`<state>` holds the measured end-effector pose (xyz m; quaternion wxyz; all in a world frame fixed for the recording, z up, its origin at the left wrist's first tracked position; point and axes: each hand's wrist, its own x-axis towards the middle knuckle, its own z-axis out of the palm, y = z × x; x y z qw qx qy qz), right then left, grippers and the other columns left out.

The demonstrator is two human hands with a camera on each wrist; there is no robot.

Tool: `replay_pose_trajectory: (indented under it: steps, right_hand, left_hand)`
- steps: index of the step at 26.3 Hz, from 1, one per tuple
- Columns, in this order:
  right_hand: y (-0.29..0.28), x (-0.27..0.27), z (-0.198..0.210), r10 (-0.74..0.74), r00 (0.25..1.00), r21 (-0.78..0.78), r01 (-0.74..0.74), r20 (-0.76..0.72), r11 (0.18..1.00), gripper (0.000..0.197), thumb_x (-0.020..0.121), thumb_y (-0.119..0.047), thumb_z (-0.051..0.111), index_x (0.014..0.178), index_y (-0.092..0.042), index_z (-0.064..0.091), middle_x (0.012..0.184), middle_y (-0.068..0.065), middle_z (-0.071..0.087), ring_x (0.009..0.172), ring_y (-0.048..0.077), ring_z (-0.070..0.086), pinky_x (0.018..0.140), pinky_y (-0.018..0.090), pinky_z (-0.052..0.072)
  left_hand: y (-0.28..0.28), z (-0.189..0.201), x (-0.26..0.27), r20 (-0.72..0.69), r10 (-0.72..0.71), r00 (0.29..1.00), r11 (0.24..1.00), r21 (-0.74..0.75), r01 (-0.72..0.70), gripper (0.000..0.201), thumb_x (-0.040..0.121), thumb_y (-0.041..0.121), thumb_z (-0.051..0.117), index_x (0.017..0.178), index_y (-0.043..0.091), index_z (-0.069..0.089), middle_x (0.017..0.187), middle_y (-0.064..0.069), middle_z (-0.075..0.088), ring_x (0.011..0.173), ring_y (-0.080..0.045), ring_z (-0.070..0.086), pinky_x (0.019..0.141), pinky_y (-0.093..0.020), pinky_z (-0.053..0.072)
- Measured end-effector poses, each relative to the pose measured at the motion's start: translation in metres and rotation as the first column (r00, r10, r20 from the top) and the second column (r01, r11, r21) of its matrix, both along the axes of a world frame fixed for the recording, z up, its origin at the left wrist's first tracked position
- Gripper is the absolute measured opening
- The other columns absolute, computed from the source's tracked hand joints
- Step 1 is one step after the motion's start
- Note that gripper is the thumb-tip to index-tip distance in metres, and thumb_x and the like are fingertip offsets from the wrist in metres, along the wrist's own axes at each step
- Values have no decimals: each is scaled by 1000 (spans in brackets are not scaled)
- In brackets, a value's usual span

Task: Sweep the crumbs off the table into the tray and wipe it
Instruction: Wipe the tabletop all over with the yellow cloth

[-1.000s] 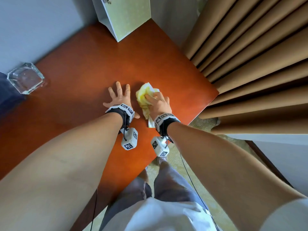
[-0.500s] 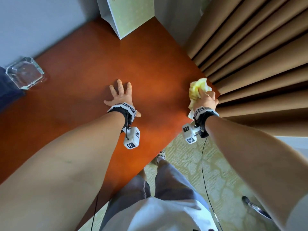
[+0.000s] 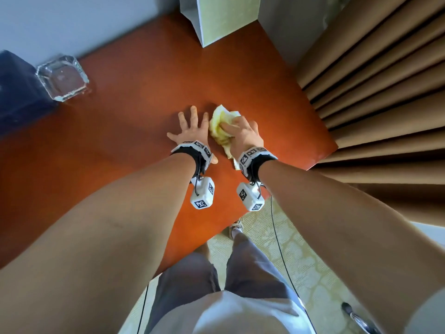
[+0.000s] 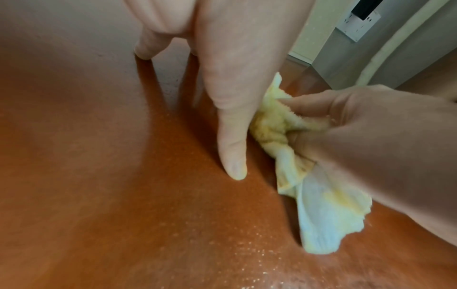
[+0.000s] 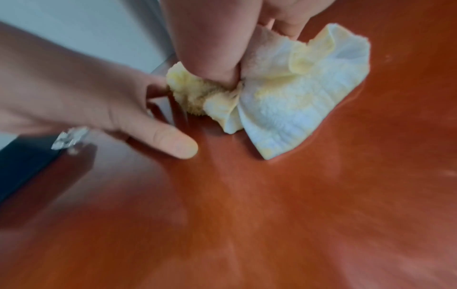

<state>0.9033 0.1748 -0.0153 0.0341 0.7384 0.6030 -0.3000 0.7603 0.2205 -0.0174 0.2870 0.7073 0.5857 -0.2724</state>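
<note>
A yellow and white cloth (image 3: 220, 127) lies bunched on the reddish-brown table (image 3: 125, 131), gripped by my right hand (image 3: 240, 132) with fingers curled into it. In the right wrist view the cloth (image 5: 284, 93) fans out to the right of my fingers. My left hand (image 3: 190, 130) lies flat with spread fingers on the table just left of the cloth. The left wrist view shows its thumb (image 4: 232, 140) pressed down beside the cloth (image 4: 319, 211), with fine pale crumbs (image 4: 249, 252) scattered on the wood in front. A square glass tray (image 3: 63, 78) stands at the far left.
A pale green paper bag (image 3: 224, 18) stands at the table's far edge. Brown curtains (image 3: 380, 80) hang along the right side. A dark blue object (image 3: 19, 92) sits next to the tray. The table's near right edge drops to patterned carpet (image 3: 301, 268), by my legs.
My right hand carried the cloth from the table's right edge by the curtain back left, beside my left hand. The left hand stayed flat on the table.
</note>
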Motion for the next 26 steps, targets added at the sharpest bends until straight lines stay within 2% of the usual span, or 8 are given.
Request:
replay_pose_trajectory:
  steps: [4, 6, 9, 11, 14, 19, 23, 26]
  right_hand:
    - [-17, 9, -2, 243, 967, -43, -247, -80, 968, 67, 82, -1, 51, 128, -50, 55, 130, -15, 43, 125, 24, 35, 97, 31, 42]
    - [-11, 17, 0, 228, 966, -60, -236, -118, 970, 68, 81, 1, 48, 129, -46, 58, 124, -14, 45, 119, 18, 38, 89, 24, 38]
    - [3, 27, 9, 58, 993, 58, -52, -101, 997, 60, 85, -4, 43, 132, -39, 57, 133, -8, 42, 123, 24, 36, 96, 23, 38]
    - [12, 41, 8, -149, 984, 78, 157, -97, 985, 62, 84, -4, 39, 134, -39, 54, 135, -4, 39, 124, 27, 35, 101, 31, 41]
    - [18, 55, 9, -235, 972, 10, 235, -2, 972, 65, 82, -8, 41, 138, -41, 47, 136, -1, 36, 126, 29, 35, 97, 36, 43]
    - [27, 31, 5, -72, 994, 7, 72, 83, 997, 60, 78, -1, 41, 126, -35, 53, 135, 1, 34, 121, 31, 36, 76, 32, 42]
    - [34, -5, 0, 139, 989, 16, -140, 51, 990, 67, 76, 3, 39, 125, -40, 55, 139, -6, 34, 124, 25, 32, 90, 35, 49]
    - [21, -36, -3, 384, 923, 77, -385, 30, 920, 70, 77, 6, 44, 125, -43, 55, 138, -10, 37, 125, 24, 31, 101, 39, 45]
  left_hand:
    - [-16, 3, -7, 28, 47, 999, 994, 93, -49, 131, 59, 49, 88, 154, 23, 2, 161, 3, -7, 148, -32, -1, 106, -63, 30]
    - [-25, 6, -11, 65, 71, 995, 989, 128, -79, 123, 62, 45, 86, 153, 21, 8, 158, 1, 6, 145, -31, 6, 104, -59, 34]
    - [-42, 10, -37, 82, 229, 970, 955, 176, -240, 120, 60, 49, 87, 151, 23, 12, 156, 0, 10, 145, -31, 8, 102, -61, 35]
    - [-56, 12, -58, 43, 356, 934, 921, 154, -358, 124, 57, 52, 87, 151, 27, 10, 158, 2, 4, 146, -32, 3, 102, -65, 33]
    - [-82, 12, -82, -5, 508, 861, 857, 94, -506, 130, 55, 51, 89, 152, 31, 4, 160, 4, -8, 147, -35, -4, 102, -71, 29]
    - [-125, 6, -98, -72, 640, 765, 767, 12, -641, 135, 61, 52, 87, 154, 33, -9, 160, 1, -23, 148, -34, -14, 104, -74, 25]
    - [-132, 1, -100, -47, 642, 765, 766, 11, -642, 135, 60, 54, 87, 153, 34, -9, 159, 6, -26, 148, -31, -16, 104, -73, 25]
    - [-130, 2, -99, -45, 643, 764, 766, 14, -643, 135, 59, 53, 87, 153, 34, -8, 159, 6, -25, 148, -31, -16, 104, -74, 25]
